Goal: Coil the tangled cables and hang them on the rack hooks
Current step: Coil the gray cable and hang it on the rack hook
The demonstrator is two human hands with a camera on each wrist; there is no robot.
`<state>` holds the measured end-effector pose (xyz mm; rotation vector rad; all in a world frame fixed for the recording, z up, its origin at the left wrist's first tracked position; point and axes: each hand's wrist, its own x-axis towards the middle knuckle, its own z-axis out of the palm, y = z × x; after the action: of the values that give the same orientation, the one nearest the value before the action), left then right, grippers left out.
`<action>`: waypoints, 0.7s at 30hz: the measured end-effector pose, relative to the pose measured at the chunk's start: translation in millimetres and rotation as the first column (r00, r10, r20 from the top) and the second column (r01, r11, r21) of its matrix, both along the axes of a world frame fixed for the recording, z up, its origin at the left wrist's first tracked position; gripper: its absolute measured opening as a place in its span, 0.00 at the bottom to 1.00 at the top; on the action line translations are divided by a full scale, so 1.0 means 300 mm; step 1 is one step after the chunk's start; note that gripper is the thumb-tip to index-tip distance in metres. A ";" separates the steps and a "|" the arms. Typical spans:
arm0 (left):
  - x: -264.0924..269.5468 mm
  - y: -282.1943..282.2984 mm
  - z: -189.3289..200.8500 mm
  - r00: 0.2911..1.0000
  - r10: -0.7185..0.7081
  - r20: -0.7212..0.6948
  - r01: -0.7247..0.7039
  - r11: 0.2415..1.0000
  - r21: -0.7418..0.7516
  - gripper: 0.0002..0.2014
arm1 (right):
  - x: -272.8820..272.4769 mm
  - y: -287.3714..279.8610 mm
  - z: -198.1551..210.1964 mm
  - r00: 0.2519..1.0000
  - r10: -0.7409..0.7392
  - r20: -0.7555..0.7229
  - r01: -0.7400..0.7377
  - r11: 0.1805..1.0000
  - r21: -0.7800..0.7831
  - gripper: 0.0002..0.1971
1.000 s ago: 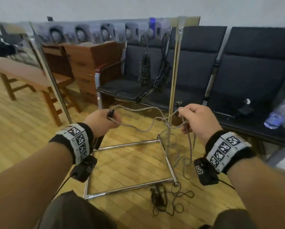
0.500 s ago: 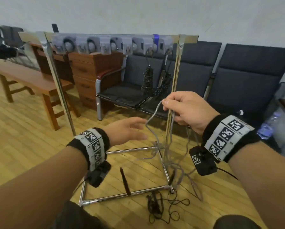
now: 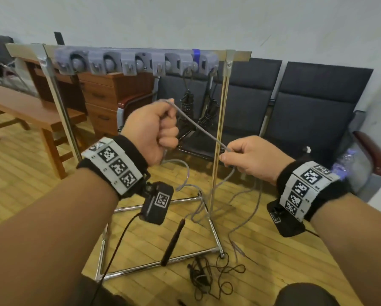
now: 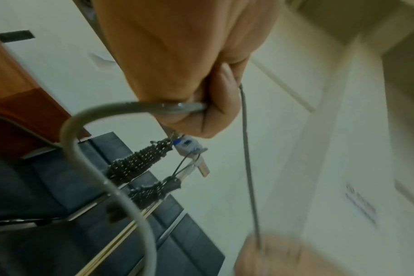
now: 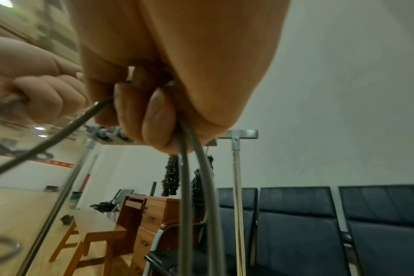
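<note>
Head view, item list: grey cable (image 3: 198, 127), one stretch taut between both hands, remainder trailing to the wooden floor (image 3: 262, 250). Left hand (image 3: 151, 131), grip a fist round the cable. Right hand (image 3: 251, 159), grip pinching it, apparently holding two strands. Rack (image 3: 218, 138) behind, two coiled black cables (image 3: 187, 104) on its hooks. Tangled black cable (image 3: 209, 277) on floor.

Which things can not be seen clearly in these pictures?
- Grey round cable: the stretch inside the left hand, hidden by curled fingers in every view.
- Right hand: blurred, cut by the left wrist view's bottom edge.
- Thin black tangled cable on the floor: its ends too small, head view.
</note>
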<state>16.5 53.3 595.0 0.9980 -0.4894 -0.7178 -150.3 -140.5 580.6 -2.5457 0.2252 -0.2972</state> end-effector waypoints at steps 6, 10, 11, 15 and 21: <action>0.073 0.037 -0.025 0.902 0.212 0.375 -0.331 0.898 0.289 0.12 | -0.010 0.008 -0.035 0.999 -0.039 -0.024 0.041 0.997 0.069 0.19; 0.107 0.087 -0.068 0.766 -0.246 0.594 -0.203 0.784 0.586 0.14 | 0.000 0.010 -0.008 0.998 -0.061 0.016 0.059 0.989 0.135 0.19; 0.101 0.087 -0.064 0.672 -0.410 0.616 -0.195 0.706 0.681 0.20 | 0.006 0.012 -0.004 0.998 -0.062 0.013 0.059 0.988 0.140 0.19; 0.058 0.063 -0.053 0.523 -0.692 0.498 -0.088 0.537 0.839 0.40 | 0.028 0.031 0.009 0.998 -0.055 0.006 0.054 0.991 0.126 0.20; -0.062 -0.047 -0.066 0.677 -0.440 0.590 0.035 0.820 0.571 0.14 | 0.031 0.068 0.043 1.000 -0.012 0.004 0.012 0.999 0.050 0.18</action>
<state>-2.3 39.2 575.1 1.7718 -1.1721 -0.7074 -141.0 -120.0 593.5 -2.4947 0.2432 -0.2980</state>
